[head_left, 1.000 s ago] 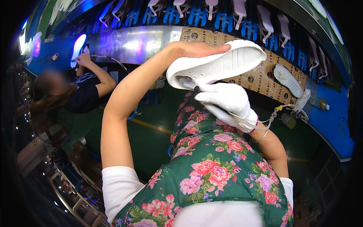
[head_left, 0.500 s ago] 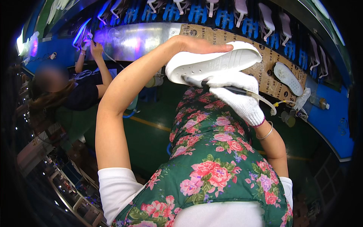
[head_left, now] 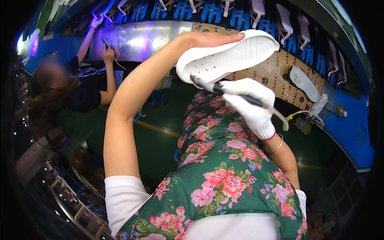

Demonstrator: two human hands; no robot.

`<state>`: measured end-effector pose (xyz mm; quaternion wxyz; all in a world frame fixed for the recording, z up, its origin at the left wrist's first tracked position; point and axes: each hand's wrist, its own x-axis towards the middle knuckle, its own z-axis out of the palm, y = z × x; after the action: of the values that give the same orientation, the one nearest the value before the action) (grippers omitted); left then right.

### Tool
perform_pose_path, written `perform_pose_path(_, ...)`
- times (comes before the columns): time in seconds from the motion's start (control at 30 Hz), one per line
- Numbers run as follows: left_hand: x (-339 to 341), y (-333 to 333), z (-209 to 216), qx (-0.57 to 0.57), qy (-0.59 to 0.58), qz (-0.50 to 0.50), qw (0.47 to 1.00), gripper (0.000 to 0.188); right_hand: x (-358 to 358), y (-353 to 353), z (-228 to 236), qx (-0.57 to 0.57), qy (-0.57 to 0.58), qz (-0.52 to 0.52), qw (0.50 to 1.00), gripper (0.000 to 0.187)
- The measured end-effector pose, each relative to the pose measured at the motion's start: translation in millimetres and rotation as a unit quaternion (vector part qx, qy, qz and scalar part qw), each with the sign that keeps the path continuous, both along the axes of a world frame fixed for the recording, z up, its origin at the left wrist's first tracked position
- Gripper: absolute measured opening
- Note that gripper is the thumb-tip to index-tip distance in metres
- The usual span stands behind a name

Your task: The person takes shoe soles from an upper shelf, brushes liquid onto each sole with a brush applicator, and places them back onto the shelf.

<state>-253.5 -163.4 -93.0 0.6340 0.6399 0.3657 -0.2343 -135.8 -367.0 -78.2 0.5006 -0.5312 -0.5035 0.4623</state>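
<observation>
A white shoe sole (head_left: 228, 56) is gripped at its upper edge by my bare left hand (head_left: 206, 39), fingers hidden behind it and thumb along the rim. Its hollow inner side, with ribs and small holes, faces me. In a white knit glove, my right hand (head_left: 252, 98) is closed round a dark pen-like brush tool (head_left: 210, 85) with a pale hose at its back end. The tool's tip is at the sole's lower left end, by the inner rim; whether it touches cannot be made out.
Brown printed paper (head_left: 264, 74) covers the bench, with another white sole (head_left: 306, 84) on it. A clear bottle (head_left: 339, 109) stands on the blue surface at right. Along the back runs a rack of blue holders (head_left: 210, 14) with pale shoe parts. A co-worker (head_left: 86, 86) is at left.
The sole has tipped so more of its inside shows, and it sits slightly higher. My right hand and tool have shifted a little. The co-worker's one hand has reached up to the rack.
</observation>
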Motion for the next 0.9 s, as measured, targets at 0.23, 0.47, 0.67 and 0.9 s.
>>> perform_pose_path(0.23, -18, -23, -45, -0.358, -0.189, 0.328, 0.853, 0.097, 21, 0, -1, -0.056, 0.099, -0.184, 0.976, 0.021)
perform_pose_path(0.47, -11, -85, -69, -0.273, -0.307, 0.467, 0.783, 0.046, 45, 25, 2, 0.050, -0.089, -0.144, 0.984, 0.020)
perform_pose_path(0.67, -46, -107, -82, -0.181, -0.239, 0.393, 0.869, 0.042, 40, 26, 2, 0.024, -0.167, -0.035, 0.985, 0.016)
perform_pose_path(0.9, -65, -131, -60, -0.315, -0.426, 0.545, 0.650, 0.073, 23, 8, 15, 0.093, -0.100, -0.050, 0.989, 0.019)
